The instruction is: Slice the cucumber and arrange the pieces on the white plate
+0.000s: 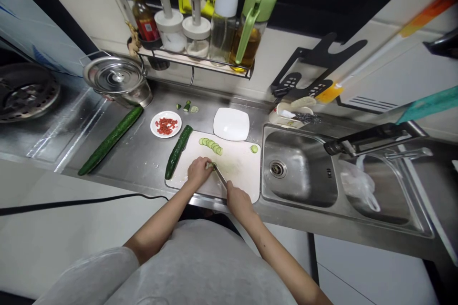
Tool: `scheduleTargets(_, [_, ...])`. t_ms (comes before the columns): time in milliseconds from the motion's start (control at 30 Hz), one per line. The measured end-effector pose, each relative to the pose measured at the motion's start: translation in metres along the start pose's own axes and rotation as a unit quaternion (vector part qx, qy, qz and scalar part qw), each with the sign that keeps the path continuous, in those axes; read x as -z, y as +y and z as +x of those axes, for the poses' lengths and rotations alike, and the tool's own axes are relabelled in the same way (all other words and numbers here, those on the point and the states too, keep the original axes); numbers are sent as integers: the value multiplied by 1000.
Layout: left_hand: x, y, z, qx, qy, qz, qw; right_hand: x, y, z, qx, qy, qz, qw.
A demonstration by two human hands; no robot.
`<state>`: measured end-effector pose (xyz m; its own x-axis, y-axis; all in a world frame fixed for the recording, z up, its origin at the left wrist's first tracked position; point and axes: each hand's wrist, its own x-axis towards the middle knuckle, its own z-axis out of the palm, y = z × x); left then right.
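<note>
My right hand [240, 202] grips a knife [221, 177], its blade pointing up and left over the white cutting board [243, 186]. At the blade's tip my left hand [199, 171] is closed on a small green piece of cucumber [213, 166], mostly hidden by the fingers. Just beyond the hands lies an overlapping row of cucumber slices [211, 145]. More slices [254, 148] sit at the board's upper right corner. A whole cucumber [178, 152] rests along the board's left edge.
Left of the board are a plate of chopped red bits [166, 124], another cucumber [110, 140] and a lidded steel pot [118, 78]. A white plate [231, 124] and cucumber ends [187, 106] lie behind. The sink [300, 167] is right; a bottle rack [196, 61] hangs above.
</note>
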<state>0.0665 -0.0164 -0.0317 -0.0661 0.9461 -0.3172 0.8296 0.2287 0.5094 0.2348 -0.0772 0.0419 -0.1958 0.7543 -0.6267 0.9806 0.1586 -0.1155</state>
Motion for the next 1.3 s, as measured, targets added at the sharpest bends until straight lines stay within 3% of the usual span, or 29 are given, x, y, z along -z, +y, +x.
scheduleTargets(333, [-2, -1, 2, 4, -7, 8, 1000, -9, -2, 6, -11, 1, 0, 1000])
scheduleTargets(800, [1, 1, 1, -8, 4, 23, 1000, 2, -4, 3, -13, -40, 9, 999])
scheduleTargets(1133, [5, 9, -1, -31, 9, 59, 998, -10, 20, -25, -16, -62, 29, 998])
scheduleTargets(1300, [7, 17, 2, -21, -16, 35, 999, -13, 38, -27, -7, -61, 62, 996])
